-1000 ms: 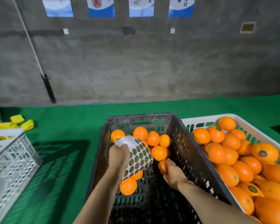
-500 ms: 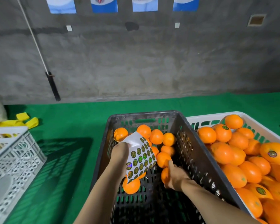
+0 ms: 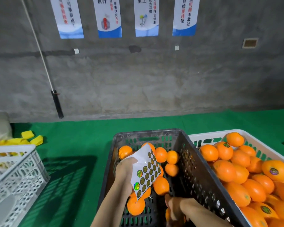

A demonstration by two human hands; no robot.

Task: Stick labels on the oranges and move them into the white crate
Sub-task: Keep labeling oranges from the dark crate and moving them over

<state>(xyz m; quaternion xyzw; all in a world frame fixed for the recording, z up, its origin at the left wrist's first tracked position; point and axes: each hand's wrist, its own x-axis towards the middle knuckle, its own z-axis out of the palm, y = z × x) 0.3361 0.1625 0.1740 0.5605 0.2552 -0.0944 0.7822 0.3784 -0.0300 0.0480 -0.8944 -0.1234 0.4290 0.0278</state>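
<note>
Step in hand: you look to be fetching the next fruit out of the dark crate [image 3: 193,169]; this one is not yet labelled.
Left hand: your left hand [image 3: 125,175] pinches the label sheet [image 3: 146,171] by its edge, thumb on the white backing. It holds the sheet tilted above the fruit inside the dark crate.
Right hand: your right hand [image 3: 180,208] is low in the same crate, fingers curled over the near orange [image 3: 168,214]. It seems clamped on it, though most of that fruit is hidden.
Oranges: a small cluster of loose oranges [image 3: 161,155] lies at the far end of the dark crate, none showing a label from here. One more sits just under the sheet's lower corner.
White crate: the white crate [image 3: 208,135] stands against the dark crate's right wall, heaped with labelled oranges [image 3: 225,150].
Next move: I judge you need to lift the near orange, bring it to the sheet, peel one label and press it flat, then carry the fruit across.
In the way: the tall dark wall between the crates must be cleared. The heap is high, so a carelessly placed fruit could roll off.
Around: a green mat [image 3: 75,143], a pale crate [image 3: 18,176] at left with yellow scraps [image 3: 31,140] beyond it. Posters [image 3: 109,17] hang on the concrete wall [image 3: 154,79] and a pole [image 3: 57,104] leans against it.
</note>
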